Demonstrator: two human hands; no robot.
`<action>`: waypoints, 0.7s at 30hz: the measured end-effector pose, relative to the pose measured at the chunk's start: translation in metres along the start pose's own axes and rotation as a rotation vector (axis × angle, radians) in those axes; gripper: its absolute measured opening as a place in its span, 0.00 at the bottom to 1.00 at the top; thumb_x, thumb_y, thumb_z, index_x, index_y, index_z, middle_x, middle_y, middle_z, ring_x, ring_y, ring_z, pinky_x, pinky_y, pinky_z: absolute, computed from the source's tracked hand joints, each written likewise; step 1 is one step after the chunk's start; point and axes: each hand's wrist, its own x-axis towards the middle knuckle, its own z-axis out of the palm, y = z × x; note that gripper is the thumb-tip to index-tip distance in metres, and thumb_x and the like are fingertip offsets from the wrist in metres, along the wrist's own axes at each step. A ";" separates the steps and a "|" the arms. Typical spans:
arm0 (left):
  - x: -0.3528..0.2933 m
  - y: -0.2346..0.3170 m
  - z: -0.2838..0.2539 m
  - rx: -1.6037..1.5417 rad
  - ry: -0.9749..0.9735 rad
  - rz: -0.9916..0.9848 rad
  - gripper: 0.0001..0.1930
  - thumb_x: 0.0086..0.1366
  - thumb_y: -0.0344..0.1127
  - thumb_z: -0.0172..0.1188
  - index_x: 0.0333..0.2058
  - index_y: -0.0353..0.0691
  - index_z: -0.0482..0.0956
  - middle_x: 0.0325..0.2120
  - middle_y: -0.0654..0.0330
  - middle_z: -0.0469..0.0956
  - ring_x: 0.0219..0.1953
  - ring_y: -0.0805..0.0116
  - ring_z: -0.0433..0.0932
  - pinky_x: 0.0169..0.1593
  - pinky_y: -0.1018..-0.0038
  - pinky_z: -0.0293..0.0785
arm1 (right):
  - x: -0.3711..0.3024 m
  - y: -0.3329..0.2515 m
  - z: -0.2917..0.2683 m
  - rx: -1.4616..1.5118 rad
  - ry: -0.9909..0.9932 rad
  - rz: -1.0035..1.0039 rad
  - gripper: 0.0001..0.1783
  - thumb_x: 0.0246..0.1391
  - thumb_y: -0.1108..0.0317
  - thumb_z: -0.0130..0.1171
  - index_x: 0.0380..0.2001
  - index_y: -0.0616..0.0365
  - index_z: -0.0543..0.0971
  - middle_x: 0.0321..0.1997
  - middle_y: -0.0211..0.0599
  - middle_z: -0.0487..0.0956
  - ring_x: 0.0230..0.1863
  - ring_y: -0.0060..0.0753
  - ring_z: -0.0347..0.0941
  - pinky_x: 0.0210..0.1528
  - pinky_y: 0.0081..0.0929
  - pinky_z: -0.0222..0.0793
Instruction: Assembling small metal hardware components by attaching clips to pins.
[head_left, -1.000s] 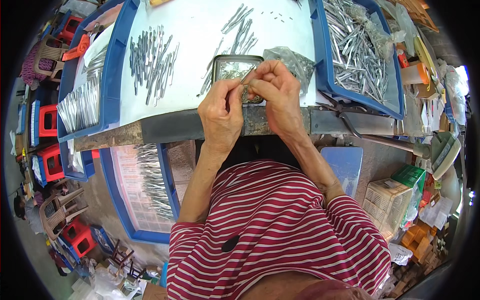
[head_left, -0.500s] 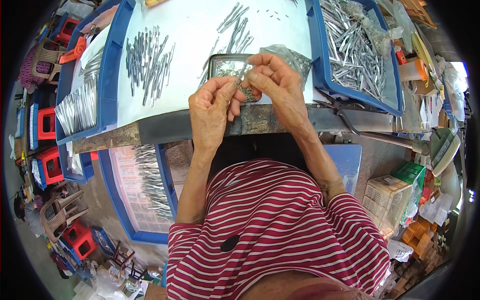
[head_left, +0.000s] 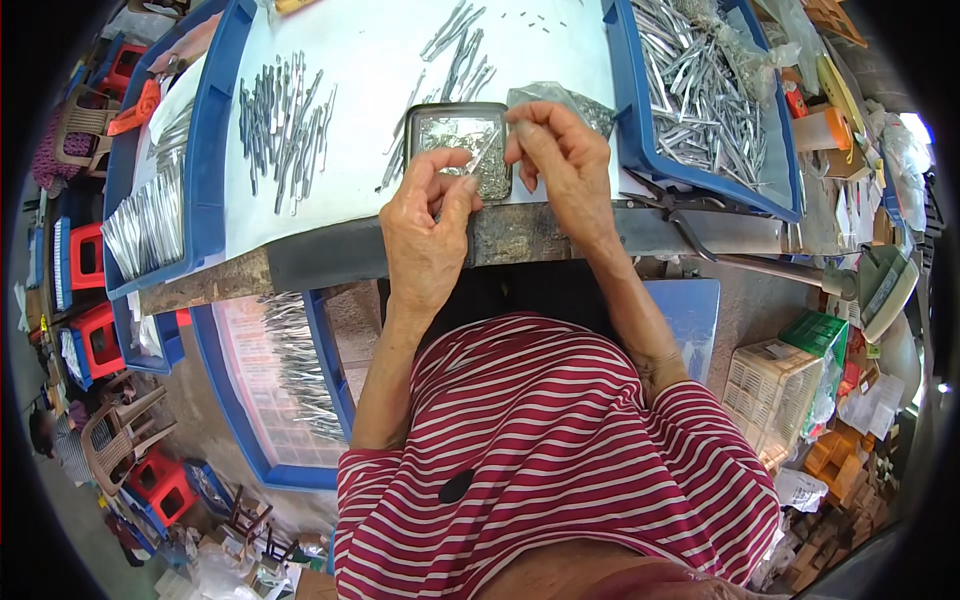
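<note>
My left hand point(head_left: 432, 215) is closed, its thumb and fingertips pinching a slim silver metal piece point(head_left: 486, 152). That piece tilts up and to the right, over a dark-rimmed shallow tray point(head_left: 412, 128) with many tiny metal parts in it. Just right of the tray, my right hand point(head_left: 566, 165) has thumb and forefinger pressed together; whatever they hold, if anything, is too small to make out. A gap separates it from the metal piece. Beyond the tray, several similar slim metal pieces point(head_left: 466, 62) lie on white paper, and another group point(head_left: 290, 125) is spread out to the left.
At the right, a blue bin point(head_left: 630, 130) holds many loose metal pieces. Another blue bin point(head_left: 212, 130) stands left, with stacked ones. Black-handled pliers point(head_left: 672, 205) lie by the table's front edge. A clear plastic bag point(head_left: 580, 105) rests behind my right hand. Below left sits a blue crate point(head_left: 335, 370).
My right hand has drawn away to the right from the metal piece, leaving it in my left hand alone. The view has shifted slightly, and more of the tray shows.
</note>
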 end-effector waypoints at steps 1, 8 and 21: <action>0.000 -0.001 0.000 -0.001 -0.003 -0.001 0.08 0.58 0.27 0.51 0.36 0.33 0.71 0.20 0.59 0.75 0.24 0.76 0.75 0.28 0.82 0.70 | -0.002 0.000 0.000 -0.002 0.003 0.001 0.07 0.51 0.71 0.50 0.31 0.64 0.73 0.19 0.26 0.71 0.20 0.12 0.63 0.21 0.11 0.58; -0.001 -0.006 -0.001 0.170 0.025 0.098 0.07 0.58 0.26 0.50 0.35 0.34 0.72 0.19 0.60 0.75 0.23 0.77 0.74 0.25 0.81 0.69 | 0.006 0.013 -0.026 -0.607 0.223 -0.400 0.06 0.44 0.79 0.48 0.30 0.65 0.71 0.24 0.44 0.73 0.23 0.39 0.70 0.26 0.29 0.65; 0.000 -0.012 0.002 0.142 0.039 0.261 0.05 0.56 0.22 0.52 0.32 0.33 0.74 0.17 0.64 0.71 0.18 0.82 0.67 0.21 0.84 0.64 | 0.023 0.015 -0.035 -1.129 -0.014 -0.356 0.09 0.44 0.77 0.49 0.31 0.61 0.74 0.29 0.47 0.73 0.30 0.49 0.71 0.34 0.36 0.66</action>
